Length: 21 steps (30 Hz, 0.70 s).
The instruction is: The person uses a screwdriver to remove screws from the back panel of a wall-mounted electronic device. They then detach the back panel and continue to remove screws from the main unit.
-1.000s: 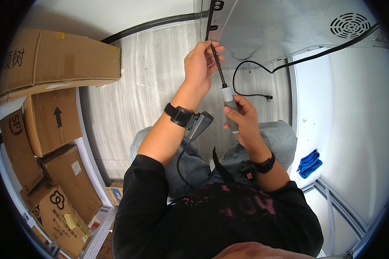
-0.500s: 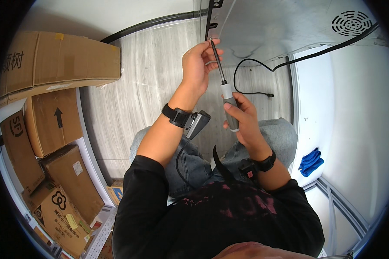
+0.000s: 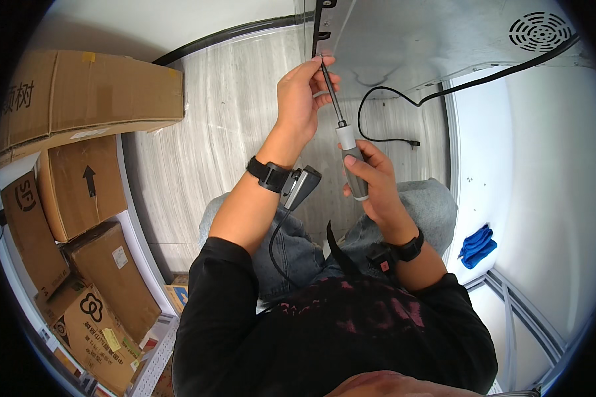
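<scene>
A screwdriver (image 3: 346, 137) with a grey and white handle slants up and to the left, its dark shaft meeting the lower left edge of a metal panel (image 3: 410, 49). My right hand (image 3: 377, 182) is closed round its handle, thumb lying along the side. At the shaft's far end, my left hand (image 3: 300, 96) pinches close to the tip with thumb and forefinger, the other fingers loosely curled behind the shaft. Whether a screw sits at the tip is too small to tell. Along that panel edge runs a black strip (image 3: 318, 30) with holes and slots.
A black power cord (image 3: 391, 89) loops from the panel down onto the wood-look floor (image 3: 218, 106). Cardboard boxes (image 3: 99, 89) are stacked along the left. A blue cloth (image 3: 477, 247) lies on the white surface at right. The panel has a round vent (image 3: 540, 32).
Both hands and the screwdriver have shifted very slightly up and left, along with the panel edge in view. The grips look the same.
</scene>
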Tool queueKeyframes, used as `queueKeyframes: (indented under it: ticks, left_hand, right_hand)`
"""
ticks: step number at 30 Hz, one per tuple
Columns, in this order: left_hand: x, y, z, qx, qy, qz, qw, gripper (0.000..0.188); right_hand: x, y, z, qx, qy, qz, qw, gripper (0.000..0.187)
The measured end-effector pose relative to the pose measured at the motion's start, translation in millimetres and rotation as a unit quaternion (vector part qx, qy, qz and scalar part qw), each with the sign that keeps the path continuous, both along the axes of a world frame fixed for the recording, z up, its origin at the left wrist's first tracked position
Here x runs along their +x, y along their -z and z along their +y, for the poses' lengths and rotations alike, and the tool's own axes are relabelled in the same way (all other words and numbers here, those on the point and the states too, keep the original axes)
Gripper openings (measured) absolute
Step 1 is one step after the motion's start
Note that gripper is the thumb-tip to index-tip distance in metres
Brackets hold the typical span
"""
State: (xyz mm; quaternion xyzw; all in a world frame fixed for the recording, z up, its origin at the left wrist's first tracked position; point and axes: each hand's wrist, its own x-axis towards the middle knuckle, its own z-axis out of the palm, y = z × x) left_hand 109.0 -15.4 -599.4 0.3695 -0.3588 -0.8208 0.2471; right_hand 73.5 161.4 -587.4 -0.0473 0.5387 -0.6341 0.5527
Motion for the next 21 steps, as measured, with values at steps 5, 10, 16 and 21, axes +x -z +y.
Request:
queueKeyframes:
  ticks: [5, 10, 16, 21]
  left_hand:
    - [-0.1, 2.1, -0.9, 0.008, -0.003, 0.007, 1.0, 0.029]
    - [0.6, 4.9, -1.8, 0.022, -0.003, 0.024, 0.999, 0.029]
    - [0.4, 5.0, -2.5, 0.026, -0.001, 0.029, 0.999, 0.03]
    - [0.6, 7.3, -3.7, 0.037, 0.003, 0.041, 0.998, 0.031]
  right_hand:
    - [-0.9, 0.8, 0.9, 0.0, 0.001, -0.007, 1.0, 0.033]
    - [-1.7, -0.1, 0.6, -0.001, -0.001, -0.017, 1.0, 0.033]
    - [-3.6, 0.3, 1.0, -0.011, -0.006, -0.036, 0.999, 0.035]
    - [-7.5, 5.9, 4.3, -0.032, -0.012, -0.086, 0.996, 0.037]
